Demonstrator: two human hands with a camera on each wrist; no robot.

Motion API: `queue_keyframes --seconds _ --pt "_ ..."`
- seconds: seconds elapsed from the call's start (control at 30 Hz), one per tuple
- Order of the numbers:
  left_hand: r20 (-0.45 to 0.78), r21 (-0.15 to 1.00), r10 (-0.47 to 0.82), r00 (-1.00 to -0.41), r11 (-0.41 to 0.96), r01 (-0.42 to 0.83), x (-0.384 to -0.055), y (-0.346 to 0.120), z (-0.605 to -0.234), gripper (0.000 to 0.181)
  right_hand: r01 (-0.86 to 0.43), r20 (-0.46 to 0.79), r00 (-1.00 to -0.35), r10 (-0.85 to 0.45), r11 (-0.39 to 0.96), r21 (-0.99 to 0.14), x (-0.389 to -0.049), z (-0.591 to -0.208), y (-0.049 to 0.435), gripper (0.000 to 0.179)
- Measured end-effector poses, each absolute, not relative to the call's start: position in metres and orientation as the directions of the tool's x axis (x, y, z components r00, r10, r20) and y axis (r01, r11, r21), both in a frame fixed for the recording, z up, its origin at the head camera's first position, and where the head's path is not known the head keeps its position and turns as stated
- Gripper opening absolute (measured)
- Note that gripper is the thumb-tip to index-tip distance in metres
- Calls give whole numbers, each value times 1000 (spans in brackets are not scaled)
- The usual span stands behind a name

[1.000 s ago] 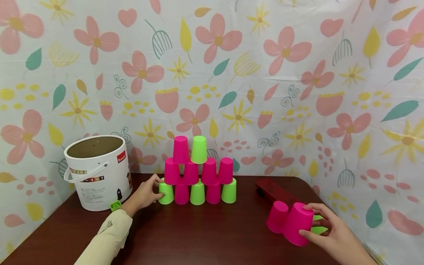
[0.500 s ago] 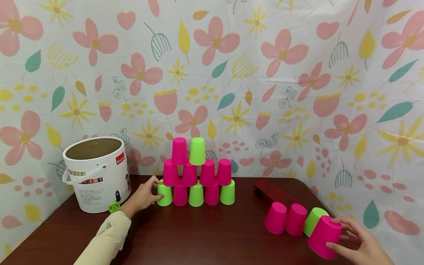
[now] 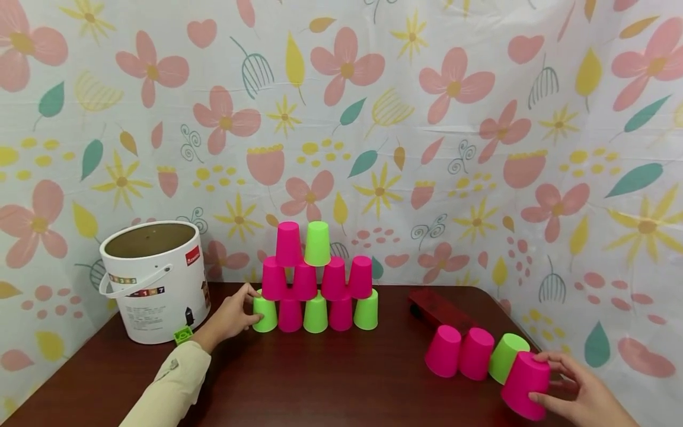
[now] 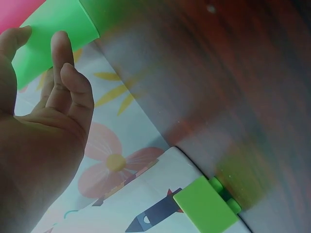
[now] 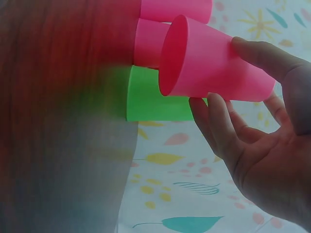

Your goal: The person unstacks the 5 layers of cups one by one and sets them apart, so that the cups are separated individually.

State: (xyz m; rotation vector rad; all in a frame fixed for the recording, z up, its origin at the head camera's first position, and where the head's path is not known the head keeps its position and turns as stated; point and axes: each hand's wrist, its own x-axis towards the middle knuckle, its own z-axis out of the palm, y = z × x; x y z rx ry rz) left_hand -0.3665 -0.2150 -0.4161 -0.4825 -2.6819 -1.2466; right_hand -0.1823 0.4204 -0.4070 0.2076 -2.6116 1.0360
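In the head view, my left hand (image 3: 230,317) holds the green cup (image 3: 264,314) at the left end of a cup pyramid's bottom row, thumb and fingers at its sides. Upside-down cups make up the pyramid: alternating green and pink below, pink cups (image 3: 305,281) in the middle tier, one pink cup (image 3: 289,244) and one green cup (image 3: 318,244) on top. My right hand (image 3: 581,391) grips an upside-down pink cup (image 5: 214,63) between thumb and fingers. Its rim hangs clear of the table in the right wrist view, in front of a standing green cup (image 3: 507,356).
Two pink cups (image 3: 443,351) stand beside that green cup at right. Behind them lies a dark red, long object (image 3: 443,308). A white bucket (image 3: 160,302) with a handle stands at left, a green toy block (image 3: 184,335) against it. A patterned cloth hangs behind the table.
My right hand has moved right with the pink cup, away from the standing cups, uncovering another pink cup and the green one. My left hand stays at its green cup.
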Motion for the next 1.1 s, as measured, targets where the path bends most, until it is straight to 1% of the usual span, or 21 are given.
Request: queue_keyframes --seconds 0.07,0.23,0.4,0.57,0.63,0.73,0.83,1.1 --pt "266 718 223 -938 604 346 -368 -214 -416 42 -240 332 -943 -19 732 -638 -184 -409 422 59" --pt "268 715 228 -936 604 351 -369 -214 -413 42 -242 343 -939 -25 759 -605 -186 -412 425 60" --pt "259 715 227 -939 608 344 -366 -214 -412 41 -203 290 -957 -22 764 -612 -187 -409 427 60" --pt "264 713 231 -936 607 351 -365 -215 -412 41 -143 160 -986 -44 716 -683 -189 -404 429 56" --pt "267 716 230 -936 603 352 -365 -214 -412 42 -82 88 -996 -27 700 -709 -190 -401 430 57" --pt "260 714 235 -937 606 350 -365 -215 -413 42 -14 29 -1000 9 697 -717 -191 -401 430 60" --pt "259 716 226 -939 607 344 -366 -214 -413 42 15 17 -999 39 701 -713 -191 -403 430 62" --pt "254 723 231 -939 600 343 -365 -215 -415 42 13 9 -1000 29 687 -726 -191 -404 432 64"
